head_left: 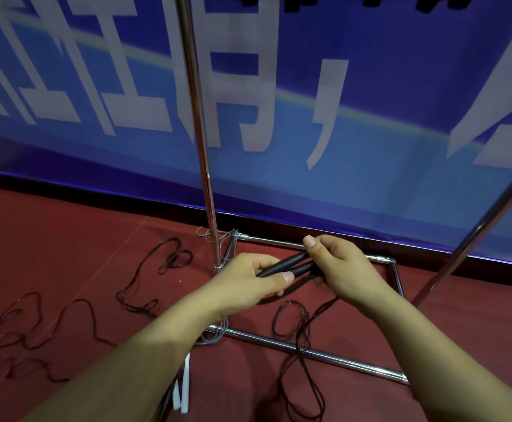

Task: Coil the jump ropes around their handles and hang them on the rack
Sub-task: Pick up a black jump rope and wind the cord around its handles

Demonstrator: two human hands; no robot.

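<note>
Red floor (66, 233), blue lettered banner (309, 86)

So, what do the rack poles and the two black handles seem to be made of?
Rack poles: probably chromed or polished steel, since they show bright mirror-like reflections. Black handles: matte with no shine, perhaps foam or rubber grip; the picture leaves this open.

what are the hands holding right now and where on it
Both hands grip the two black jump-rope handles held side by side: the left hand at one end, the right hand at the other.
</note>
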